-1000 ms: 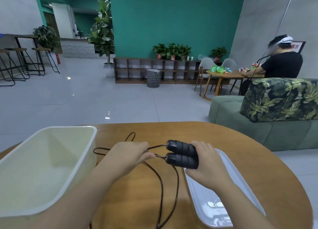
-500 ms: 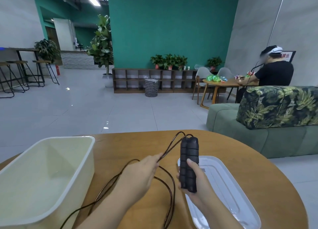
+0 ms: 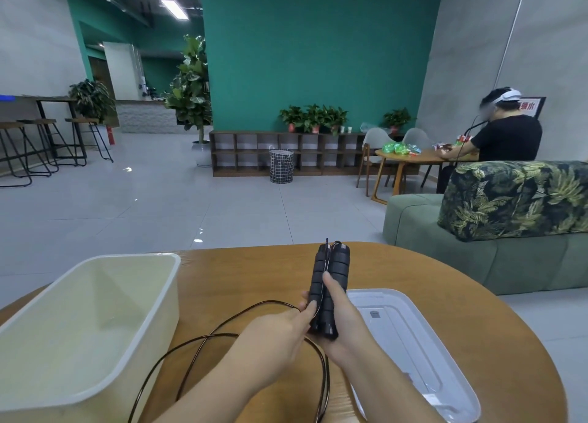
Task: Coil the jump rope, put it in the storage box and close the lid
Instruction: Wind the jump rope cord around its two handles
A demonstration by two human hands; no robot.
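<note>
Near edge: black cord (image 3: 203, 352) loops on the round wooden table (image 3: 413, 273). Centre: right hand (image 3: 342, 322) grips both jump rope handles (image 3: 331, 282) upright; left hand (image 3: 280, 330) pinches the cord beside them. Left: open storage box (image 3: 95, 387). Right: lid (image 3: 445, 368) lying flat. Far right: green sofa (image 3: 477, 257).

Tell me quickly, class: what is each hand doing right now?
Left hand: pinching the thin black jump rope cord beside the handles.
Right hand: gripping the two black ribbed foam handles, held upright together.
</note>
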